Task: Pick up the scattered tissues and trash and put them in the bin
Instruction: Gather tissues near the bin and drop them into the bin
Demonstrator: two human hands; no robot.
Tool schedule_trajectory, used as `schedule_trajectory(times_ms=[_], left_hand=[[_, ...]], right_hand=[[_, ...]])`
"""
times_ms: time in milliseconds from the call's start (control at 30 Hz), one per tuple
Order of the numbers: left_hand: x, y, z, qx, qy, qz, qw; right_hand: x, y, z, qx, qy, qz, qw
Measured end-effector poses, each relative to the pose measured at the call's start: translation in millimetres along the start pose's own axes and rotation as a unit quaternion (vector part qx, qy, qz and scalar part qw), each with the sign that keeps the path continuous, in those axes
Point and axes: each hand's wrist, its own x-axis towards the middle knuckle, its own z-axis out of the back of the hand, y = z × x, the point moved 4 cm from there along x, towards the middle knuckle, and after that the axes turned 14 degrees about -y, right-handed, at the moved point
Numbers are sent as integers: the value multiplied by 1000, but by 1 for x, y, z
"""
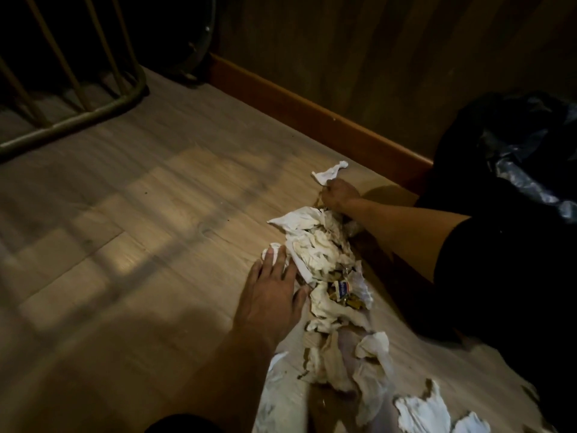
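Observation:
A long heap of crumpled white tissues (315, 245) mixed with small wrappers (342, 290) lies on the wooden floor, running from the centre down to the lower right. My left hand (271, 295) lies flat with fingers spread on the heap's left edge, touching a tissue. My right hand (338, 195) is at the heap's far end, fingers closed on a white tissue (329, 173) that sticks out above it. The bin with a black liner bag (524, 182) stands at the right, by the wall.
A wooden skirting board (312, 115) runs diagonally behind the heap. A metal frame with bars (78, 114) stands at the upper left. Bare floor (140, 229) spreads to the left. More torn tissue (427, 414) lies at the bottom right.

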Motion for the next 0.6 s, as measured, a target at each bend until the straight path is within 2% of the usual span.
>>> schedule_trajectory(times_ms=[133,267,333,400,500,600], left_hand=[[0,-2,2,-15,0,10,1000],[4,-1,9,-56,9,20,998],[2,1,14,-94,6,49,994],[-6,1,21,-89,-24,45,995],[-17,3,36,-88,-108,23,990],[-11,8,52,-112,-173,58,977]], right_hand=[[-50,2,7,21,-97,15,995],[-102,2,16,73,-85,-9,994],[-132,0,20,84,-84,13,993],[-167,-2,22,86,-89,53,991],[-220,-2,32,87,-93,92,988],[-216,-4,43,69,-125,105,984]])
